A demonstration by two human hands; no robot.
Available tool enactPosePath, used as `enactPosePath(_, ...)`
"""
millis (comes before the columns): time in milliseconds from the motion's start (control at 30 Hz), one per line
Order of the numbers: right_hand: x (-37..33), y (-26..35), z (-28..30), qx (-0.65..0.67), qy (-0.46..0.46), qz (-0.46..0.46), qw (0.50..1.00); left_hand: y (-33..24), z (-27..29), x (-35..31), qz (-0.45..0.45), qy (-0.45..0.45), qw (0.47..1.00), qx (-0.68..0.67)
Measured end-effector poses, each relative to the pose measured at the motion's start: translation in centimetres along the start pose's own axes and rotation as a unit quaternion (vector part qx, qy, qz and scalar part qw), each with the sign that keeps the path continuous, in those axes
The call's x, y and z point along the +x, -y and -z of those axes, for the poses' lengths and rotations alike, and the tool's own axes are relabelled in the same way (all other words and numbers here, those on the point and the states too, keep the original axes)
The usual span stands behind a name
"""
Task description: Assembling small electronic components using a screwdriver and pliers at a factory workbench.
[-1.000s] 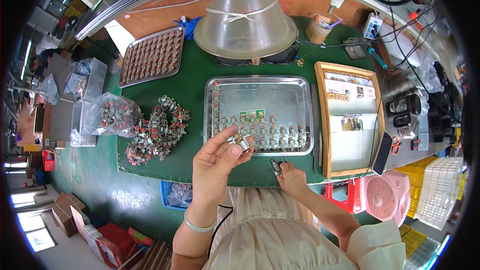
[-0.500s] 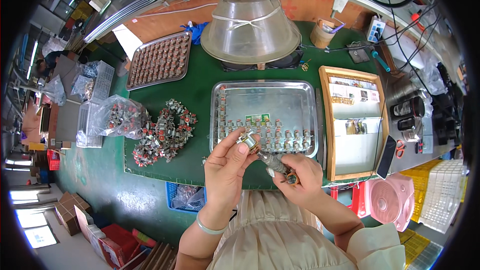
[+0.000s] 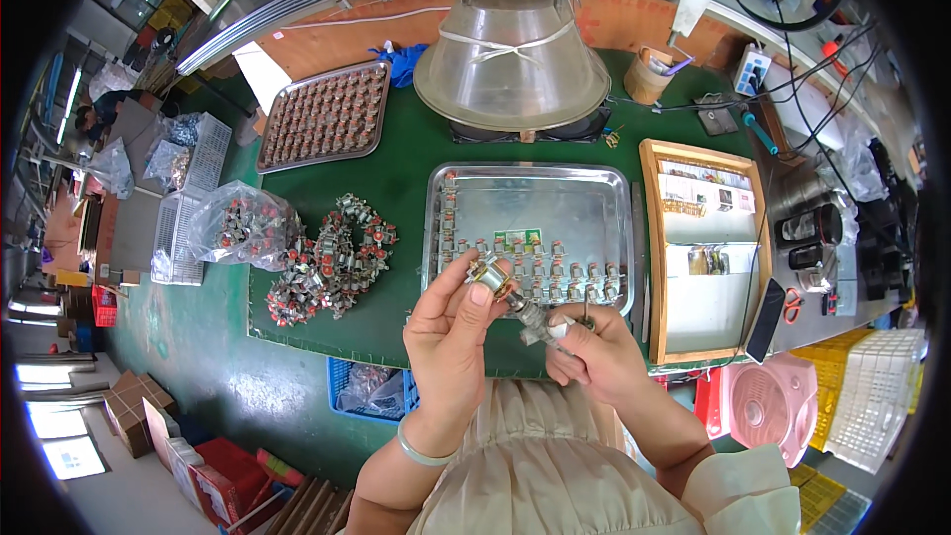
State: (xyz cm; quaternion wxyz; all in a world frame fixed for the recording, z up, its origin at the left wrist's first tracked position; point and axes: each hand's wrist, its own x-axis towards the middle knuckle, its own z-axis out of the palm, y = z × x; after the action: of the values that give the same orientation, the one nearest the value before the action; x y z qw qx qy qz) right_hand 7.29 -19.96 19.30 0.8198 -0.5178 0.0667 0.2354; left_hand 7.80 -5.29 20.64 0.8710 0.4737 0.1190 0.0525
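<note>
My left hand [image 3: 448, 329] pinches a small silver and brass metal component [image 3: 489, 275] between thumb and fingers, above the near edge of a shiny metal tray [image 3: 535, 200]. Wrapped in tape or cloth, a grey hand tool [image 3: 536, 321] points up and left, its metal tip touching or very close to the component. The fingers of my right hand [image 3: 597, 349] are closed on this tool. Rows of similar components [image 3: 570, 282] stand in the tray, along its left side and near edge. To the left lies a heap of red-and-silver components [image 3: 332, 263].
A second tray [image 3: 327, 117] full of parts sits at the back left, near a plastic bag [image 3: 243, 226] of components. An extraction hood [image 3: 515, 64] stands behind the tray. On the right are a wooden-framed box [image 3: 705, 322], a phone [image 3: 766, 321] and red scissors [image 3: 792, 305].
My right hand has turned the tool: its ring-like end no longer faces up, and a thin rod now stands up by the fingers. The left hand keeps its pinch. The whole view shifts slightly.
</note>
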Motion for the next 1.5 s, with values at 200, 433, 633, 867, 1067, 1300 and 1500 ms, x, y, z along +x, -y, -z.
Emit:
enactPosePath(200,0.5,-0.8,-0.8,-0.239,-0.081,0.238,0.938,0.3,0.1,-0.1,-0.035,-0.002,0.999,0.037)
enactPosePath(433,0.5,-0.8,-0.5,-0.091,-0.027,0.131,0.987,0.3,0.4,0.1,-0.028,0.008,0.999,0.034)
enactPosePath(633,0.0,-1.2,0.0,-0.011,0.053,0.04,0.998,0.0,0.4,0.2,-0.006,0.038,0.999,0.013)
enactPosePath(867,0.4,-3.8,1.7,-0.396,0.026,0.171,0.902,-0.1,0.6,0.7,0.014,0.034,0.999,0.028)
enactPosePath(1067,1.4,-15.2,7.8,-0.659,-0.081,0.07,0.744,-0.4,0.4,1.2,0.047,0.036,0.998,0.022)
enactPosePath(1300,1.6,-12.7,8.0,-0.719,-0.088,-0.002,0.69,-0.1,0.6,1.5,0.048,0.061,0.997,0.022)
enactPosePath(1500,0.0,-3.1,4.4,-0.41,-0.059,0.103,0.904,-0.3,0.5,1.4,0.072,0.06,0.996,0.007)
